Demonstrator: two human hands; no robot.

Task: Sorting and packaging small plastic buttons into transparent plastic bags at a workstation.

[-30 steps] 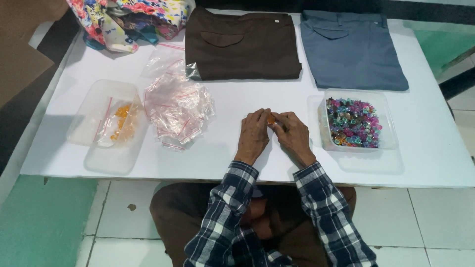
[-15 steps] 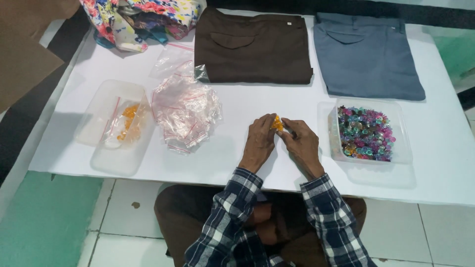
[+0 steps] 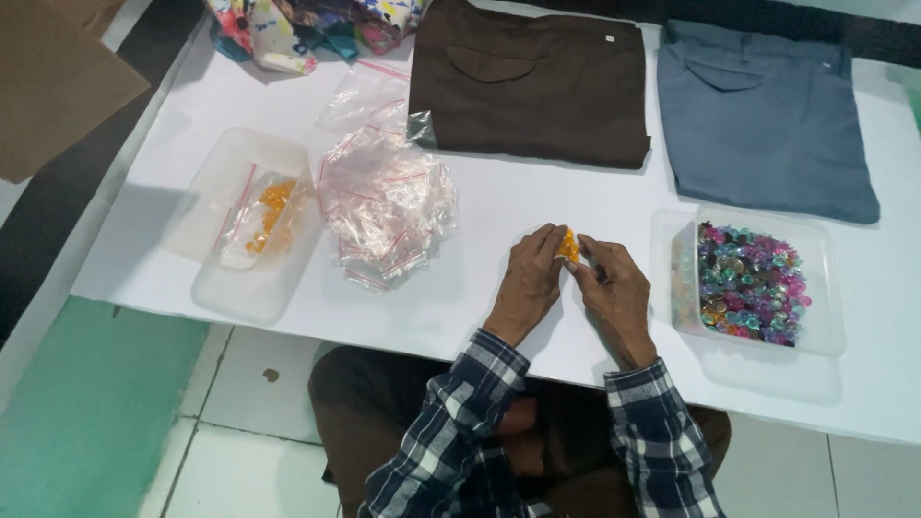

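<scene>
My left hand [image 3: 530,278] and my right hand [image 3: 614,293] meet over the white table [image 3: 499,201], fingertips pinched together on a small bag of orange beads [image 3: 570,247]. A clear tub of multicoloured beads [image 3: 750,281] stands just right of my right hand. Left of my hands lies a heap of small empty clear zip bags [image 3: 384,203]. Further left, a clear tub [image 3: 245,223] holds a bag with orange beads inside.
A folded brown garment [image 3: 532,82] and a folded grey-blue garment [image 3: 758,115] lie at the back of the table. Colourful patterned cloth [image 3: 307,24] sits at the back left. Brown cardboard [image 3: 58,82] lies on the floor to the left.
The camera view has shifted a little. My hands stay together at the table's front, and the orange bead bag between my fingertips shows more clearly now.
</scene>
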